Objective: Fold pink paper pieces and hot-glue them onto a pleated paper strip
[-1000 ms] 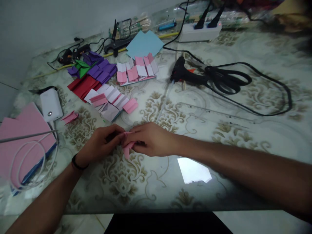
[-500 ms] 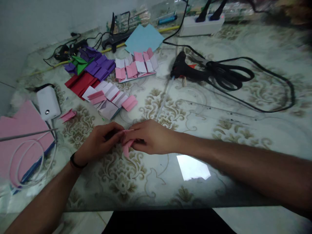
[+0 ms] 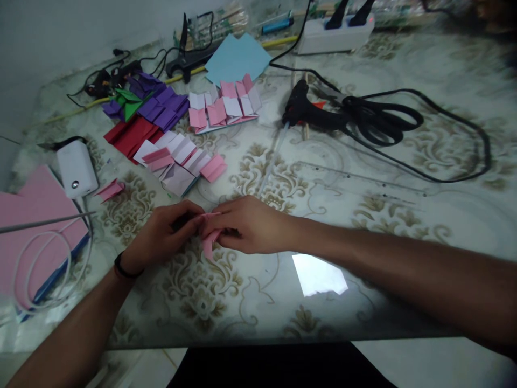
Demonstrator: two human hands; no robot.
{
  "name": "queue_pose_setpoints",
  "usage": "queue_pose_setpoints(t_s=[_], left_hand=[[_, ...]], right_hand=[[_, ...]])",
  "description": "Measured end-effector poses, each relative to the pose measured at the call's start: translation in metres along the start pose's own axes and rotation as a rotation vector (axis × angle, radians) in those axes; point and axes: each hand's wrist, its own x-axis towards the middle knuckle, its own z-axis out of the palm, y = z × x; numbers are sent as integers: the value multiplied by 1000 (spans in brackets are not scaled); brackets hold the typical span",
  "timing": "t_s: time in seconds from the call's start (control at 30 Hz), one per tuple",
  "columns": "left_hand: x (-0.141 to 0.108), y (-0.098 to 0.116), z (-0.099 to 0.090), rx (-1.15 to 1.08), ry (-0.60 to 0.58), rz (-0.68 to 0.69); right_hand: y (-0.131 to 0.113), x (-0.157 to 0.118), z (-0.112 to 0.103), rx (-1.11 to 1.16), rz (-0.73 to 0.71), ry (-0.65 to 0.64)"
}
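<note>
A small folded pink paper (image 3: 209, 244) is held between both hands, low over the patterned table (image 3: 226, 302). My left hand (image 3: 169, 229), with a black band at the wrist, pinches the paper's left side. My right hand (image 3: 246, 225) grips it from the right, and its fingers hide much of the paper. Beyond the hands lie folded pink and white papers (image 3: 177, 175), a loose pink folded piece (image 3: 214, 168) and another pink piece (image 3: 110, 190) to the left.
A black glue gun (image 3: 301, 108) with a coiled cable lies at centre right, near a transparent ruler (image 3: 359, 180). Purple (image 3: 163, 109) and red (image 3: 131, 139) folded papers, light blue sheets (image 3: 238, 58), a power strip (image 3: 337, 35), a white power bank (image 3: 76, 170) and pink sheets (image 3: 44, 215) surround the hands.
The whole view has shifted slightly. Both hands keep hold of the pink paper in almost the same pose.
</note>
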Motion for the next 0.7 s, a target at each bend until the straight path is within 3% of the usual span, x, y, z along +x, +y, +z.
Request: queue_pose_setpoints(t_s=[0.7], left_hand=[[1, 6, -1, 9, 3, -21]], right_hand=[[-1, 0, -1, -5, 15, -14]])
